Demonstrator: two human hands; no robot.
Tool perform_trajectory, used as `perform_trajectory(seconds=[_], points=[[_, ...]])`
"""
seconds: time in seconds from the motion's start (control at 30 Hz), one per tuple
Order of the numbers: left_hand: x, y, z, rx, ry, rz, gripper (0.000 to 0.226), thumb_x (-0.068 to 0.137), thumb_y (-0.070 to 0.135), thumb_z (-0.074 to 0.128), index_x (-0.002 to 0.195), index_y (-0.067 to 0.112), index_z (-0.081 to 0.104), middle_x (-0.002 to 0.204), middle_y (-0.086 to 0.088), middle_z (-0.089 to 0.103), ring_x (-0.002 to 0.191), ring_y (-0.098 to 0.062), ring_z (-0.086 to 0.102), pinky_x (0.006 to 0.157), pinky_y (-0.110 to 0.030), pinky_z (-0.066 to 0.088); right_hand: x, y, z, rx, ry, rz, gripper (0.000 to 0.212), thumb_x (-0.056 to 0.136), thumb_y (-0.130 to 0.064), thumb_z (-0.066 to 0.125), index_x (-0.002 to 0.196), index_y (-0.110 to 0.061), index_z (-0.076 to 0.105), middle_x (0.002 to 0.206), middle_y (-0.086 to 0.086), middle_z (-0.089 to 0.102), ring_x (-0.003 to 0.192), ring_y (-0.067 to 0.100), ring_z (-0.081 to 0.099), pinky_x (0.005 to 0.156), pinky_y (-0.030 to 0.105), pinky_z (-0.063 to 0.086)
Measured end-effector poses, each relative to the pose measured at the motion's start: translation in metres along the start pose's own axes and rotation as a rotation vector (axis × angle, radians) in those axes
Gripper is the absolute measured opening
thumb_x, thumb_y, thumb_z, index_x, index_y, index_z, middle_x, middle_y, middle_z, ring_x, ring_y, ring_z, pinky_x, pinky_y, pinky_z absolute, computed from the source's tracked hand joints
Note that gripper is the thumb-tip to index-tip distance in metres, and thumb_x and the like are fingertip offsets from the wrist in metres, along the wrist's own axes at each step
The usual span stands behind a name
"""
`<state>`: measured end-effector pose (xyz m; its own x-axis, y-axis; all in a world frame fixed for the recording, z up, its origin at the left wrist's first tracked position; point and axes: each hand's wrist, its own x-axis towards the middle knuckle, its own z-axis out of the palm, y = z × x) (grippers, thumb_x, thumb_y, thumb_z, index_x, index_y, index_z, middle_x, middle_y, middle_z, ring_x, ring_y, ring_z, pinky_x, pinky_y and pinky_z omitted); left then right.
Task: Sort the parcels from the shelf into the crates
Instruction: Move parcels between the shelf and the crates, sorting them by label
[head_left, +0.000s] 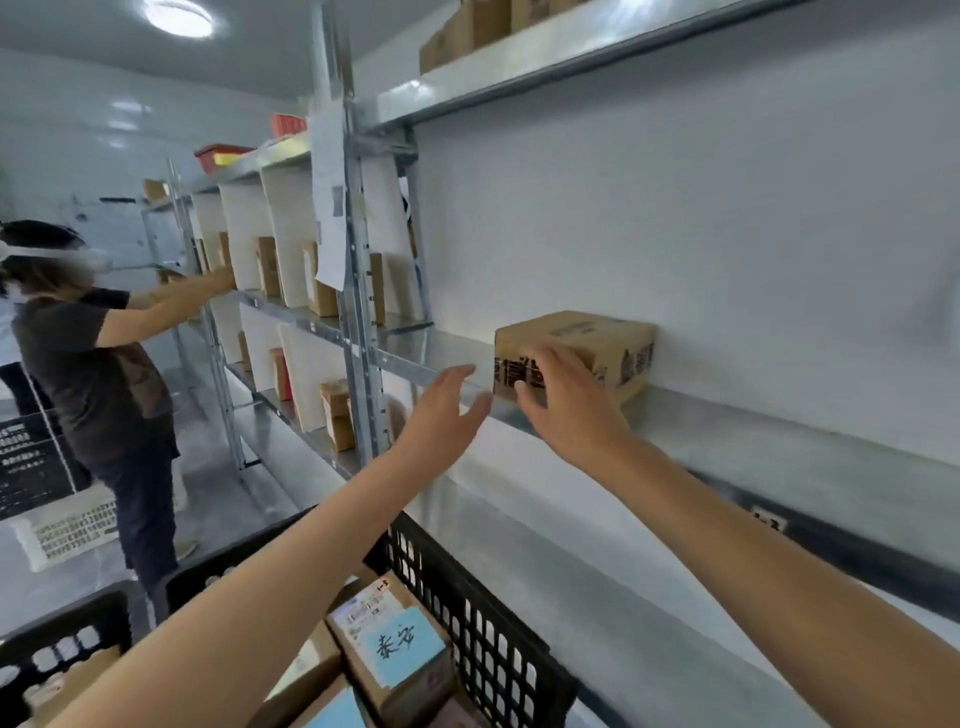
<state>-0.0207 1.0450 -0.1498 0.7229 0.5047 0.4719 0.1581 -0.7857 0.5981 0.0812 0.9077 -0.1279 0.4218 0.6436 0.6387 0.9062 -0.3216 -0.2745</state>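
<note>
A cardboard parcel (576, 353) sits on the metal shelf (727, 436), close to its front edge, back against the white wall. The right hand (566, 400) reaches at its near face, fingers spread, barely touching, no grip closed. The left hand (441, 410) hangs open just left of it, apart. Below, a black crate (483, 634) holds parcels.

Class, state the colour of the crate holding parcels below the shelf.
Black, a lattice-walled crate, seen in the head view.
</note>
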Motion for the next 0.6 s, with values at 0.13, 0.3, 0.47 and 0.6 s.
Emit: perform_trajectory(seconds=[0.13, 0.3, 0.47, 0.6], points=[[0.026, 0.023, 0.006, -0.073, 0.009, -0.025, 0.058, 0.103, 0.038, 0.047, 0.153, 0.013, 0.03, 0.158, -0.006, 0.034, 0.143, -0.022, 0.033, 0.113, -0.031, 0.026, -0.003, 0.012, -0.037, -0.012, 0.111, 0.099, 0.035, 0.1, -0.028, 0.048, 0.132, -0.012, 0.05, 0.135, 0.005, 0.052, 0.119, 0.024, 0.052, 0.093, 0.04, 0.048], [0.051, 0.046, 0.017, -0.273, -0.023, -0.126, 0.075, 0.098, 0.043, 0.055, 0.155, 0.009, 0.019, 0.155, -0.009, 0.034, 0.14, -0.024, 0.038, 0.112, -0.039, 0.035, -0.006, 0.039, -0.053, 0.067, 0.049, 0.351, 0.039, 0.102, -0.031, 0.044, 0.136, -0.013, 0.047, 0.136, 0.006, 0.052, 0.119, 0.024, 0.052, 0.098, 0.042, 0.046], [0.062, 0.045, 0.028, -0.538, -0.043, -0.275, 0.051, 0.096, 0.047, 0.053, 0.131, 0.012, 0.049, 0.12, -0.003, 0.061, 0.112, -0.022, 0.056, 0.086, -0.029, 0.042, -0.002, 0.053, -0.049, 0.349, -0.064, 0.677, 0.06, 0.103, -0.052, 0.029, 0.145, -0.012, 0.046, 0.146, 0.012, 0.05, 0.132, 0.03, 0.047, 0.105, 0.038, 0.036], [0.057, 0.043, 0.031, -0.649, -0.001, -0.351, 0.039, 0.094, 0.054, 0.051, 0.107, 0.018, 0.058, 0.096, 0.004, 0.061, 0.089, -0.016, 0.059, 0.064, -0.025, 0.041, -0.002, 0.054, -0.044, 0.588, -0.033, 0.784, 0.064, 0.103, -0.057, 0.017, 0.133, -0.019, 0.059, 0.123, 0.003, 0.066, 0.112, 0.02, 0.06, 0.095, 0.032, 0.043]])
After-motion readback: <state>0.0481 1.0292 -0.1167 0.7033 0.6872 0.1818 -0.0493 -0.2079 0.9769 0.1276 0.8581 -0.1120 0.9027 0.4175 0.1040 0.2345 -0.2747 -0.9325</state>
